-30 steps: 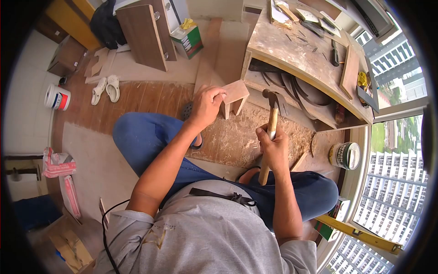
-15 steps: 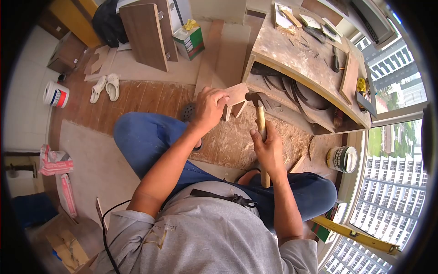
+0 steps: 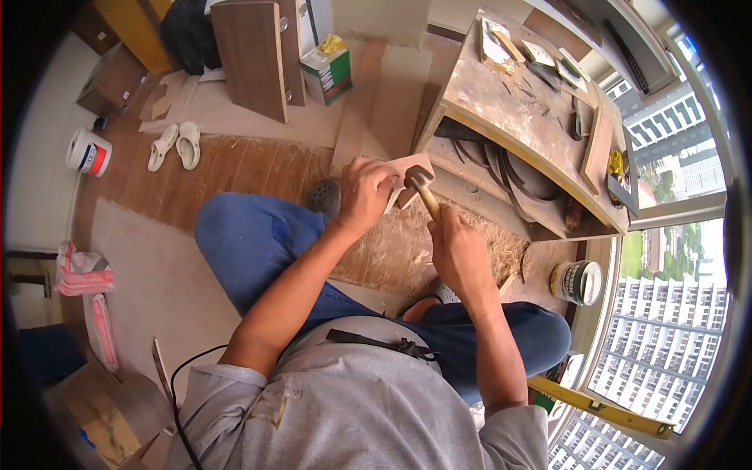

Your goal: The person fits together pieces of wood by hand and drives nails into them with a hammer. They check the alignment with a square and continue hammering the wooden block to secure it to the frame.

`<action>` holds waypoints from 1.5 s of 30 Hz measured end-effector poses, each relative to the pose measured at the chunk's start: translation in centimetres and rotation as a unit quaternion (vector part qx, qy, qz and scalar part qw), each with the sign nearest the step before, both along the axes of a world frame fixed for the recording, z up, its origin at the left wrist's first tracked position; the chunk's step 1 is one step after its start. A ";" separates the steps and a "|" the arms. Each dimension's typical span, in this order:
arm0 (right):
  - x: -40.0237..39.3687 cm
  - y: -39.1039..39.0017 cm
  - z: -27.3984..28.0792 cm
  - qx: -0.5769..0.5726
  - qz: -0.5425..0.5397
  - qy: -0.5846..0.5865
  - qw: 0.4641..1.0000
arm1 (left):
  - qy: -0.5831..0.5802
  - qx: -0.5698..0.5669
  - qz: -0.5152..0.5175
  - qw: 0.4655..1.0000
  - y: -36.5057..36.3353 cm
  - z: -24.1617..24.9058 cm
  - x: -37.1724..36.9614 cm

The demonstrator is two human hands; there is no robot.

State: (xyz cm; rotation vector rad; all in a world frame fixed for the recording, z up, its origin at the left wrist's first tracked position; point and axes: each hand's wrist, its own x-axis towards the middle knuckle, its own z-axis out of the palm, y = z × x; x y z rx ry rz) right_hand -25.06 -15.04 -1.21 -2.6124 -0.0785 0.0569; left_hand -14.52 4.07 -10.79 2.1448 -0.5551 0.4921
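Hammer (image 3: 423, 190) swung down onto wooden piece (image 3: 409, 174); right hand (image 3: 457, 249) gripping handle, left hand (image 3: 365, 190) clasping its edge

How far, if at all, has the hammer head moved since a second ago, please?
Yes. The hammer head has swung left and down toward the wood piece, away from the bench shelf, and now meets the piece held by the left hand.

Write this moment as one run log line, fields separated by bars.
left hand: holds small wooden piece | right hand: grips hammer | hammer head: at the piece
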 end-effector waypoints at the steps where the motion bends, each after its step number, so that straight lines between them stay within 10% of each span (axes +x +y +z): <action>1: -0.1 0.0 0.2 0.036 -0.009 -0.003 0.999 | -0.017 0.017 -0.004 1.000 0.1 0.1 0.0; 35: 0.1 1.8 1.1 0.092 -0.066 -0.083 0.990 | -0.062 0.009 0.016 0.998 0.0 -2.1 0.3; 45: -0.4 1.3 -0.3 0.115 -0.068 -0.056 0.990 | 0.129 -0.046 0.048 0.989 -0.4 -6.1 -1.7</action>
